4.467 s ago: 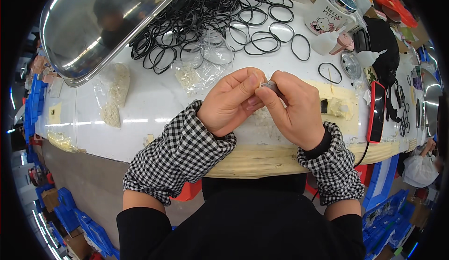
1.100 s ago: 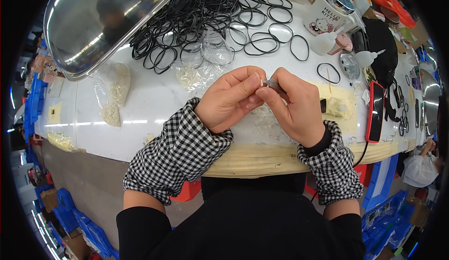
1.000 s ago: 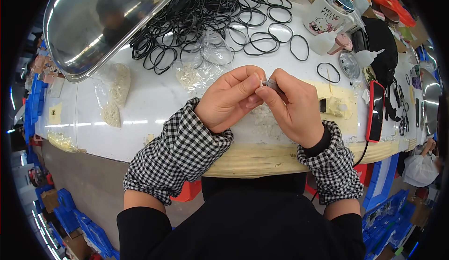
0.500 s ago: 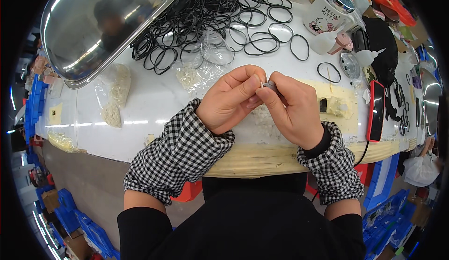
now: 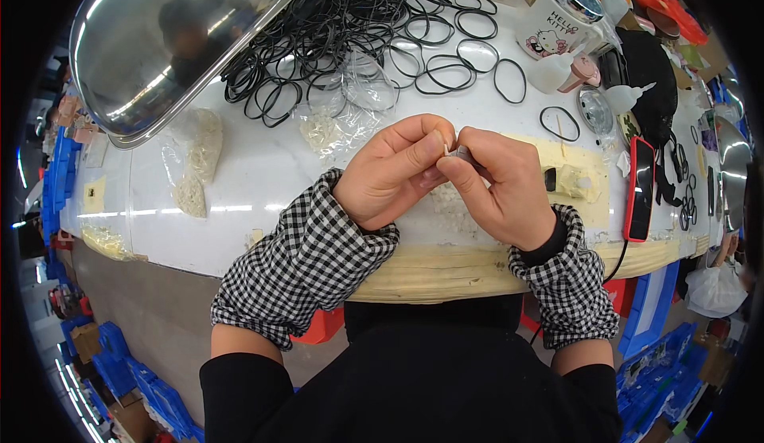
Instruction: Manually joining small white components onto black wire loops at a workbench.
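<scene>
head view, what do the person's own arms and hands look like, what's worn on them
Both hands are bare: no gloves, rings or watch show on the left hand or the right hand. Each forearm wears a black-and-white checked oversleeve, gathered at both ends, the left oversleeve and the right oversleeve. Above them come plain black sleeves, and a black cuff edge peeks out at the right wrist.

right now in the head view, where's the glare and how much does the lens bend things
In the head view, glare sits on the steel tray, which mirrors a dark silhouette, and in streaks on the white table; the fisheye curves the table's wooden edge and blackens the corners; the left hand, right hand and the small grey part pinched between them stay sharp.
</scene>
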